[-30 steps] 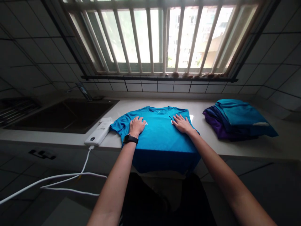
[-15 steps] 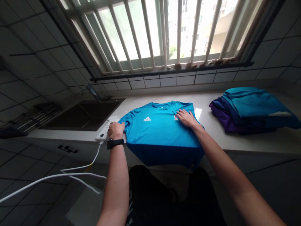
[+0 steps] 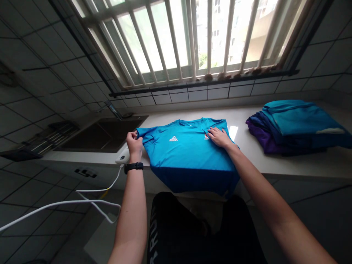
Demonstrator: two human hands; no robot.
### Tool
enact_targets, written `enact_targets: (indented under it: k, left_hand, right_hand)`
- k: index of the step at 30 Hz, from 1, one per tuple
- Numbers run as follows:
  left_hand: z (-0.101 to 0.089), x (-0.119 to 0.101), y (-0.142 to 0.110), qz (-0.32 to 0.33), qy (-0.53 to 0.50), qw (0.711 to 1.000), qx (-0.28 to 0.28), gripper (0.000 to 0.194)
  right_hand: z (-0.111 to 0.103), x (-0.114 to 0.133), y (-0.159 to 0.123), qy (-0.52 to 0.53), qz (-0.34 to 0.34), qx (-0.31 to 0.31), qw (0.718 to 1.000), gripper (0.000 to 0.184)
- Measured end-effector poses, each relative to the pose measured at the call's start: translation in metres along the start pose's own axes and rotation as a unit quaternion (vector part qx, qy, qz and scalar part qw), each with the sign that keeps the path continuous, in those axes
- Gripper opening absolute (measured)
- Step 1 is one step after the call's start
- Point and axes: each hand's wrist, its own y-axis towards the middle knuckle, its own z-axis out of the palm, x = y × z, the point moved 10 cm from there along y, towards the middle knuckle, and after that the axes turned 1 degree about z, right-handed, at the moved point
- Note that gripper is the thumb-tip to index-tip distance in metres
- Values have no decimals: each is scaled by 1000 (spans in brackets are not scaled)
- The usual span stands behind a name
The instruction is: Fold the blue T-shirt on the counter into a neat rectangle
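Note:
A blue T-shirt (image 3: pixel 187 150) with a white chest logo lies front side up on the white counter, its collar toward the window and its lower part hanging over the front edge. My left hand (image 3: pixel 134 143), with a dark watch at the wrist, pinches the end of the sleeve on the left and holds it slightly raised. Flat on the chest near the small red-and-white badge rests my right hand (image 3: pixel 219 137), fingers stretched out. The far sleeve is partly hidden by my right hand and forearm.
Folded blue and purple clothes (image 3: pixel 297 126) are stacked on the right. A dark sink (image 3: pixel 101 134) with a faucet (image 3: pixel 114 110) is at the left. Beside my left wrist sits a white device (image 3: pixel 123 157) with a white cable (image 3: pixel 68 202). A barred window (image 3: pixel 187 44) is behind.
My left hand has moved up, drawing the sleeve out to the left so that it is straighter. My right hand has stayed on the shirt's chest.

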Motion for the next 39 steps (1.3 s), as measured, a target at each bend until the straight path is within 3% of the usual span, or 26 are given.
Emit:
enact_targets:
  k: [3,5,7,11,13,15,17,19,20,24,28,31,36,37,39]
  left_hand:
    - [-14,17,4,-54,-41,996,-55,38]
    - [-21,27,5,-94,-9,993,-66,38]
    - [-15,28,7,-102,47,994,-5,39]
    - [14,14,4,-44,121,975,183,32]
    - [17,6,4,-18,144,968,207,23]
    - [5,0,11,-2,148,978,145,12]
    - [-22,0,18,-9,138,990,21,5]
    - [-44,8,22,-43,131,987,-79,16]
    - [-50,15,23,-69,130,984,-101,22]
    - [-46,38,26,-149,94,981,-78,30]
    - [-21,43,26,-152,12,988,19,33]
    - [-4,31,27,-108,-8,991,75,33]
    - [-3,-27,24,58,-21,996,61,23]
    - [-1,-39,19,77,-39,993,80,26]
    - [15,-59,2,84,-79,976,183,36]
  right_hand:
    - [0,-1,0,4,2,-2,1000,56]
    - [0,-1,0,4,0,-4,1000,55]
    - [0,-1,1,5,-2,-6,1000,54]
    - [0,-1,1,9,-6,-8,1000,53]
    - [0,-2,2,9,-7,-11,1000,54]
    - [0,-2,2,9,-5,-9,1000,54]
    - [1,-3,2,10,-1,-5,1000,54]
    - [1,-3,2,12,-1,-2,1000,54]
    - [1,-3,2,12,-2,-3,1000,54]
    - [1,-3,2,10,-1,-7,1000,53]
    - [2,-4,3,10,0,-7,1000,53]
    - [2,-4,3,7,-1,-8,1000,52]
    - [1,-3,2,2,2,-5,1000,52]
    - [1,-3,2,2,2,-5,1000,52]
    - [1,-3,2,-1,0,-6,1000,52]
